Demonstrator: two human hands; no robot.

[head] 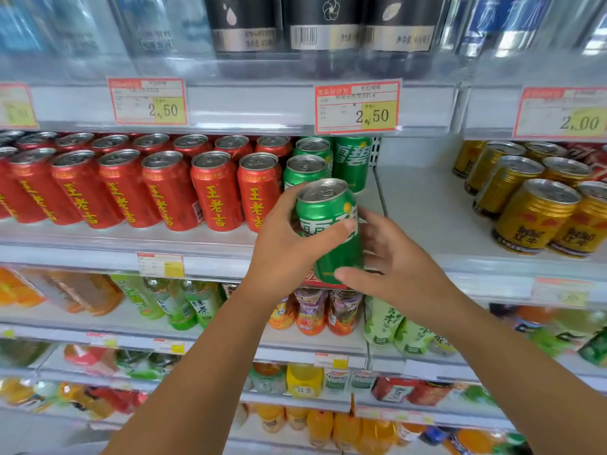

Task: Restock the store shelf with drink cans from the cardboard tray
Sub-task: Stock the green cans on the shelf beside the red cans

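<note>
A green drink can (331, 231) is held tilted in front of the middle shelf (131, 247). My left hand (289, 244) grips it from the left, thumb across its label. My right hand (391, 267) touches its right side and bottom with fingers spread. Behind it, three more green cans (307, 170) stand on the shelf next to rows of red cans (213, 192). The cardboard tray is not in view.
A bare stretch of shelf (423, 205) lies right of the green cans, past a divider. Gold cans (532, 215) stand at the far right. Bottles fill the shelf above (325, 34) and the shelves below (312, 310). Price tags (358, 106) line the shelf edges.
</note>
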